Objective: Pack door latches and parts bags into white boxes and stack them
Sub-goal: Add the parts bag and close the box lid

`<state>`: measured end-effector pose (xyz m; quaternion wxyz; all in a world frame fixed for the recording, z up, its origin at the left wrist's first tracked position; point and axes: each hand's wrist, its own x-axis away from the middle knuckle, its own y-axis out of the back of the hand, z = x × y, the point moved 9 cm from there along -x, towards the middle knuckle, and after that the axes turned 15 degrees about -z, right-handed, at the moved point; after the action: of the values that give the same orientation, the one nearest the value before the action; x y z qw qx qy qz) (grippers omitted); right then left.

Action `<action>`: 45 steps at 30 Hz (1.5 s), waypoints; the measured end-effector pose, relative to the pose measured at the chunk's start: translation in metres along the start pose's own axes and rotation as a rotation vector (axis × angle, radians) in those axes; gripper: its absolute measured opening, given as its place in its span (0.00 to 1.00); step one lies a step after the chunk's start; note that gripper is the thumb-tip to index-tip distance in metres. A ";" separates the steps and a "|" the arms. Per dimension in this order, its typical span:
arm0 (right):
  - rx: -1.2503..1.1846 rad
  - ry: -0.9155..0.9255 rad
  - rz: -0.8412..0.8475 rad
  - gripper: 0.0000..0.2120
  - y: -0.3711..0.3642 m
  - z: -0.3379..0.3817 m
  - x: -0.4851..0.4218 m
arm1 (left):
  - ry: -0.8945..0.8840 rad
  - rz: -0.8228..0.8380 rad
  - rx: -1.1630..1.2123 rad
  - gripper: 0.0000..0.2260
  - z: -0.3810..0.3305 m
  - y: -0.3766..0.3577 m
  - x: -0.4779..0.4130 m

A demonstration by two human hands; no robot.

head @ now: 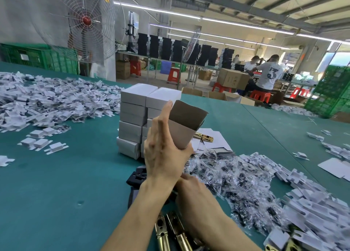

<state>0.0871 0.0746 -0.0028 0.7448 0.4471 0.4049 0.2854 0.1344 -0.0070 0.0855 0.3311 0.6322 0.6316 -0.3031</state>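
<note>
Fingers of the left hand lay flat along the open box, thumb under its base, in front of the box stack. Right hand was mostly hidden; grip indeterminate. Risk: the one-handed hold could slip, dropping the box. Parts bags lay right of the stack on the green table; a fan stood behind.

Light: you get bright, even light from long ceiling tubes
Glare: the window far to your right blows out white
Shadows: soft, faint on the green table
Blur: brass latches at your bottom edge smear
Distortion: your wide lens bows table edge and roof beams
</note>
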 end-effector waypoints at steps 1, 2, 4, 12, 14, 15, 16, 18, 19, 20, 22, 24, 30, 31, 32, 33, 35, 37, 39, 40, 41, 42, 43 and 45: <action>-0.049 -0.029 -0.050 0.12 0.009 -0.008 0.002 | 0.006 0.019 -0.021 0.51 0.001 -0.001 0.001; -0.106 -0.068 -0.106 0.09 0.021 -0.018 0.003 | 0.004 0.042 -0.047 0.52 0.001 -0.003 0.002; -0.219 -0.124 -0.230 0.06 0.053 -0.034 0.004 | 0.007 0.088 -0.094 0.53 0.001 -0.007 0.004; -0.291 0.018 -0.634 0.07 0.177 -0.026 -0.002 | -0.058 0.161 -0.135 0.53 -0.004 -0.019 0.014; -0.270 0.104 -0.672 0.08 0.183 -0.006 -0.008 | -0.104 0.161 -0.096 0.53 -0.012 -0.021 0.017; -0.228 0.145 -0.693 0.08 0.184 0.003 -0.010 | -0.115 0.151 -0.070 0.53 -0.015 -0.021 0.018; -0.172 0.172 -0.714 0.07 0.184 0.010 -0.013 | -0.117 0.137 -0.040 0.52 -0.017 -0.020 0.019; -0.037 0.189 -0.731 0.06 0.182 0.019 -0.018 | -0.100 0.108 0.021 0.52 -0.018 -0.019 0.020; 0.033 0.194 -0.731 0.06 0.180 0.023 -0.020 | -0.087 0.088 0.047 0.51 -0.018 -0.018 0.019; 0.099 0.193 -0.724 0.06 0.177 0.027 -0.022 | -0.079 0.066 0.072 0.51 -0.019 -0.016 0.019; 0.191 0.174 -0.708 0.06 0.169 0.032 -0.023 | -0.077 0.029 0.107 0.50 -0.022 -0.014 0.019; 0.239 0.132 -0.707 0.05 0.164 0.033 -0.024 | -0.078 0.004 0.117 0.49 -0.023 -0.013 0.019; 0.192 0.008 -0.631 0.09 0.162 0.021 -0.033 | -0.087 -0.023 0.069 0.50 -0.022 -0.010 0.021; 0.195 -0.004 -0.614 0.09 0.162 0.020 -0.035 | -0.088 -0.021 0.058 0.51 -0.022 -0.011 0.021; 0.207 -0.014 -0.596 0.09 0.162 0.019 -0.038 | -0.087 -0.017 0.048 0.51 -0.021 -0.011 0.021; 0.225 -0.027 -0.564 0.09 0.161 0.016 -0.041 | -0.084 -0.008 0.035 0.51 -0.020 -0.012 0.021; 0.264 -0.059 -0.451 0.12 0.152 0.009 -0.046 | -0.087 0.017 -0.013 0.51 -0.018 -0.015 0.023; 0.272 -0.087 -0.324 0.18 0.140 -0.002 -0.047 | -0.089 0.045 -0.062 0.51 -0.016 -0.018 0.026; 0.252 -0.111 -0.257 0.20 0.134 -0.013 -0.047 | -0.101 0.070 -0.105 0.52 -0.015 -0.021 0.029; 0.247 -0.108 -0.229 0.20 0.132 -0.017 -0.048 | -0.121 0.079 -0.128 0.52 -0.015 -0.023 0.031; 0.246 -0.092 -0.196 0.20 0.130 -0.019 -0.050 | -0.143 0.087 -0.142 0.52 -0.017 -0.024 0.033; 0.237 -0.069 -0.165 0.20 0.128 -0.021 -0.052 | -0.157 0.095 -0.145 0.52 -0.018 -0.025 0.034; 0.205 -0.046 -0.153 0.20 0.129 -0.021 -0.054 | -0.163 0.101 -0.139 0.51 -0.019 -0.025 0.034; 0.044 -0.008 -0.254 0.17 0.139 -0.022 -0.051 | -0.151 0.106 -0.123 0.51 -0.018 -0.024 0.033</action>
<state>0.0333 0.1043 0.1334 0.7666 0.4097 0.4614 0.1779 0.1105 0.0269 0.0688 0.4315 0.6185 0.5879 -0.2927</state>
